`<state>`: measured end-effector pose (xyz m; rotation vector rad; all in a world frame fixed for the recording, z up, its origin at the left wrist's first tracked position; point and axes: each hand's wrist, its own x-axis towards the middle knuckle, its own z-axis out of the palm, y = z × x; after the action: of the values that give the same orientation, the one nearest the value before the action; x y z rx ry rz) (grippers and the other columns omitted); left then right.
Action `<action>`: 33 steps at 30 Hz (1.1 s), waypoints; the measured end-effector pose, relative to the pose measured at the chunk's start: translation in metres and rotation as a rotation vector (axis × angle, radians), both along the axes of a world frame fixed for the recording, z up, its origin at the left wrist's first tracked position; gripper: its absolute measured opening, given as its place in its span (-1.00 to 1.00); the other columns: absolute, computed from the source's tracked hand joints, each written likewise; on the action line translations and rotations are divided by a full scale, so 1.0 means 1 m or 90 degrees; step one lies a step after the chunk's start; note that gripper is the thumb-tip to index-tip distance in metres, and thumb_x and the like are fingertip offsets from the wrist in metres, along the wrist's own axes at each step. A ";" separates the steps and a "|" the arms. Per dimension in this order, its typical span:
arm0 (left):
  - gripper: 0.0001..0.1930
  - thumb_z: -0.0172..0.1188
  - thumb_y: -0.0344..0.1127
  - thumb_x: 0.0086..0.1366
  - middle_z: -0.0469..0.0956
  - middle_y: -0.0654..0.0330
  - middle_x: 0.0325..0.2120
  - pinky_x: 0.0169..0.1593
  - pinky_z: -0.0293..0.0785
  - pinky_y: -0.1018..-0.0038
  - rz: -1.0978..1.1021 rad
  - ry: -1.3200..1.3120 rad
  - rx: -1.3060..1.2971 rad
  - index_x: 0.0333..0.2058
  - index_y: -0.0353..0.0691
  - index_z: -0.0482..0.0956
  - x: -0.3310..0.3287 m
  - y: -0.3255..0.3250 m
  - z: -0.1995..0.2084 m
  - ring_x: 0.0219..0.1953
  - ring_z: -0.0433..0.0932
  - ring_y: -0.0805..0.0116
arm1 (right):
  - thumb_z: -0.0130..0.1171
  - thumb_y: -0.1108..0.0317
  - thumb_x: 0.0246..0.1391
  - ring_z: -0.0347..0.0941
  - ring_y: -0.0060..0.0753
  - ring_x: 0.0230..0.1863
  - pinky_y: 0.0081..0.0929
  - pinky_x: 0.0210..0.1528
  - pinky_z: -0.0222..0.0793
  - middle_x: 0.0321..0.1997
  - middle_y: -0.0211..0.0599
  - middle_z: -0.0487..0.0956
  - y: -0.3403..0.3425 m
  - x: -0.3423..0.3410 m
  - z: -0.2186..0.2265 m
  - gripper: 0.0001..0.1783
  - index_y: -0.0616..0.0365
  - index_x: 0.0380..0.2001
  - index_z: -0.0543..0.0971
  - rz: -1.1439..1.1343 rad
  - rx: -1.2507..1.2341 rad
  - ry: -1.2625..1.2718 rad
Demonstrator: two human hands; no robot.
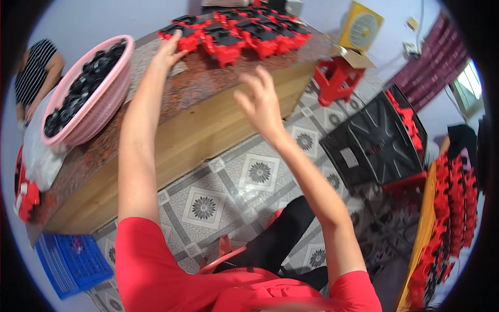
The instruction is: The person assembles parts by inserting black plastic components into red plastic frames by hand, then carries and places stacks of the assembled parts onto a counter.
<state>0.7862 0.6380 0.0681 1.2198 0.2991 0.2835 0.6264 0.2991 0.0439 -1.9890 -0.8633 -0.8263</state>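
Observation:
Several red and black plastic parts (223, 44) stand grouped on the far part of a speckled red-brown counter (200, 86). My left hand (169, 51) reaches to the leftmost part (185, 35), its fingers at the upper side and its thumb lower down, closed about the near left edge. Some of those fingers are hidden against the part. Nearer to me, my right hand (260, 101) hangs in the air in front of the counter's edge. Its fingers are spread and nothing is in them.
Left on the counter stands a pink basket (99, 112) of black pieces; a person in stripes (39, 73) sits beyond. A blue crate (75, 262) is at lower left. Right are a red stool (338, 78), a yellow fan (361, 28), a black crate (377, 140) and stacked red parts (449, 208).

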 end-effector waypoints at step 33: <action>-0.30 0.36 -0.02 0.09 0.23 0.12 0.29 0.26 0.03 -0.19 -0.967 -1.282 0.215 0.24 0.25 0.36 -0.871 -0.656 -0.071 0.31 0.15 -0.11 | 0.14 0.10 0.24 0.50 -0.48 -0.14 -0.42 -0.09 0.40 -0.19 -0.28 0.61 -0.109 -1.052 -0.067 -0.55 0.21 0.04 0.51 -1.486 0.764 -0.137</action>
<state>-0.0848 -0.0179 -0.0033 0.6455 -2.3513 0.0783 -0.4253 0.1905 -0.0231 -0.8331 2.0246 -1.8415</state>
